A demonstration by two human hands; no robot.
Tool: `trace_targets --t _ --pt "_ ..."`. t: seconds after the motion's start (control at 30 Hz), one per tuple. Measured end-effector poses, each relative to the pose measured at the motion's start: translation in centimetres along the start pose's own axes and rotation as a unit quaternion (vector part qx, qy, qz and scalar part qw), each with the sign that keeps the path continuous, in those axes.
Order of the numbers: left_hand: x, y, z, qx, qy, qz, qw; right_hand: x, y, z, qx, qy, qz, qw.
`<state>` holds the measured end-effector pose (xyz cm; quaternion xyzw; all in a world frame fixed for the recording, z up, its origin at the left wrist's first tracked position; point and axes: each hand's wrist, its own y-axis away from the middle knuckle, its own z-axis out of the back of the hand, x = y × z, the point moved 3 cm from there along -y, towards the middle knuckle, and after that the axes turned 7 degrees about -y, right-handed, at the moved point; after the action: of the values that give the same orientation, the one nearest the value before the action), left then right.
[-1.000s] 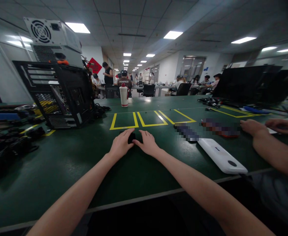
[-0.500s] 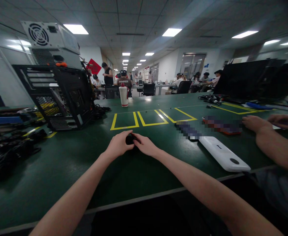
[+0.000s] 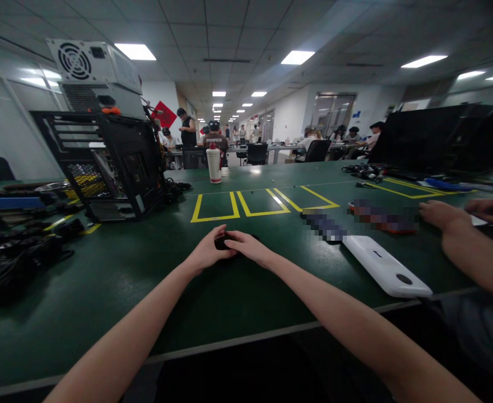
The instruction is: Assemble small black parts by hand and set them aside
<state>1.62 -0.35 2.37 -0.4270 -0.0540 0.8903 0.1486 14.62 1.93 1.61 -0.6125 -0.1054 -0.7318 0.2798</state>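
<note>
Dim, ceiling panels (image 3: 135,52) bright — tabletop (image 3: 122,277) glare

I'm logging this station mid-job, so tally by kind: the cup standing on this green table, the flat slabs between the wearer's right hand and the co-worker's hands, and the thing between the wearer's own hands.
White cup: 1
White slab: 1
Pixelated slabs: 2
Dark object, partly hidden: 1
Total: 5

Passage ahead, crowded flanks
Beyond the left hand (image 3: 208,251), room runs over the yellow tape outlines (image 3: 215,219) to the white cup (image 3: 214,166); the black computer case (image 3: 122,148) stands left, the white device (image 3: 385,266) lies right.
</note>
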Motion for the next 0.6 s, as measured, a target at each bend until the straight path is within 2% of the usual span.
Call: trace_targets --t 0.17,0.33,0.53,0.6 --pt "-0.5 0.0 -0.4 0.021 0.049 -0.032 0.998 -0.4 -0.2 0.1 -0.006 0.023 0.012 1.0" --pt "-0.9 0.1 -0.1 0.037 0.137 -0.025 0.99 -0.3 -0.5 0.0 -0.049 0.091 0.02 0.994" --pt "-1.2 -0.2 0.2 0.024 0.316 0.012 0.948 1.1 0.3 -0.9 -0.065 0.191 0.106 0.974" --pt "-1.1 -0.4 0.1 0.018 0.355 0.024 0.934 1.3 0.4 -1.1 -0.061 0.229 0.105 0.966"
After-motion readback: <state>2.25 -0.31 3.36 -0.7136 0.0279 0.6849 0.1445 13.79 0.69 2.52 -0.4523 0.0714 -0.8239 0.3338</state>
